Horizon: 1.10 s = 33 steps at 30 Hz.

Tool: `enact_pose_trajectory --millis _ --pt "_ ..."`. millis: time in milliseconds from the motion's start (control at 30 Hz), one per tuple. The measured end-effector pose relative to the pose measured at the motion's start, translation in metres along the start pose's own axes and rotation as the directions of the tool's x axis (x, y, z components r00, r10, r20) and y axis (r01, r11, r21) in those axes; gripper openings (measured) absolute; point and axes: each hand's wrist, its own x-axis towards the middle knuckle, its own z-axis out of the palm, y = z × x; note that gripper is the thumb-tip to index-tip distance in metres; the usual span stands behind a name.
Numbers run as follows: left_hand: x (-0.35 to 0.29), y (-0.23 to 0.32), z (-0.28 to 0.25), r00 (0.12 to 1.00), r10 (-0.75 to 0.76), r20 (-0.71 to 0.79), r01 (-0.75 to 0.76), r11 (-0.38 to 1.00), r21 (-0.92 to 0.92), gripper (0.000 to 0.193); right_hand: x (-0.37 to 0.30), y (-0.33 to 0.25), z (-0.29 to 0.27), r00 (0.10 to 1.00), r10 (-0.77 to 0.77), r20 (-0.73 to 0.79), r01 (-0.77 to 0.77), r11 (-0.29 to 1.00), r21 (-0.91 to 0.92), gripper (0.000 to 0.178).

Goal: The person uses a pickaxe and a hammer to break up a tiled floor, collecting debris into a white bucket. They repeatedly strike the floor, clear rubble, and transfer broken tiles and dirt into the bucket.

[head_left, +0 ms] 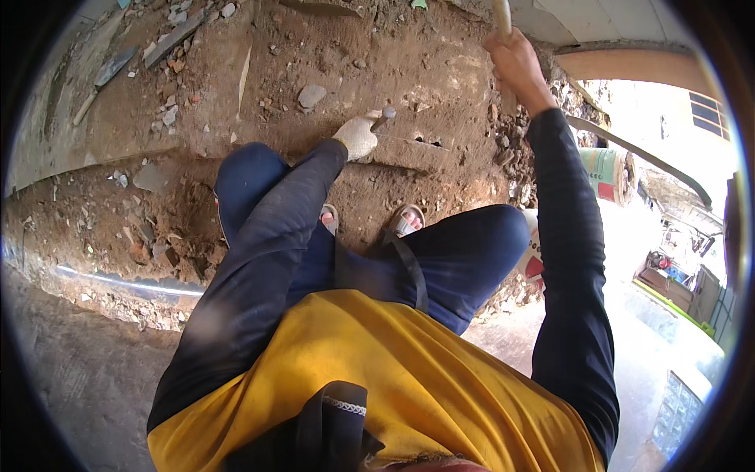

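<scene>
My left hand (358,138), in a pale work glove, is closed around a metal chisel (384,118). Its rounded top end shows above the fist; the lower end is hidden. The brown earth wall or ground (429,86) lies just past this hand, with two small dark holes (429,142) to its right. Raised at the upper right, my bare right hand (517,67) grips a light wooden handle (502,16). The handle runs out of the top of the view, so the tool's head does not show.
Loose rubble (511,149) lies below my right forearm. A grey stone (311,96) sits beyond my left hand. Far left is a flat-bladed tool (116,66) with a wooden handle. Green-and-red printed buckets (602,175) stand at the right, near a dark curved strip (653,157).
</scene>
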Motion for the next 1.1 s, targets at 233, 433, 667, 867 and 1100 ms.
enact_pose_trajectory --millis 233,433,667,867,1100 --pt "-0.001 -0.013 0.005 0.995 -0.038 0.096 0.007 0.952 0.307 0.065 -0.078 0.04 0.065 0.682 -0.075 0.728 0.349 0.907 -0.234 0.031" --pt "-0.007 -0.01 -0.003 0.998 0.043 0.051 -0.05 0.988 0.148 0.07 -0.011 0.068 -0.021 0.866 -0.446 0.226 0.493 0.836 -0.24 0.023" --pt "0.0 -0.021 -0.004 0.991 0.016 0.13 -0.058 0.943 0.327 0.068 -0.009 0.016 0.041 0.791 -0.233 0.566 0.612 0.297 -0.733 0.039" --pt "0.004 -0.042 0.01 0.996 0.013 0.092 -0.054 0.887 0.459 0.064 -0.078 0.081 0.043 0.651 -0.23 0.723 0.495 0.851 -0.175 0.034" --pt "0.011 -0.066 0.012 0.94 0.33 0.089 -0.34 0.885 0.317 0.081 0.005 0.048 -0.031 0.893 -0.447 0.054 0.447 0.864 -0.23 0.035"
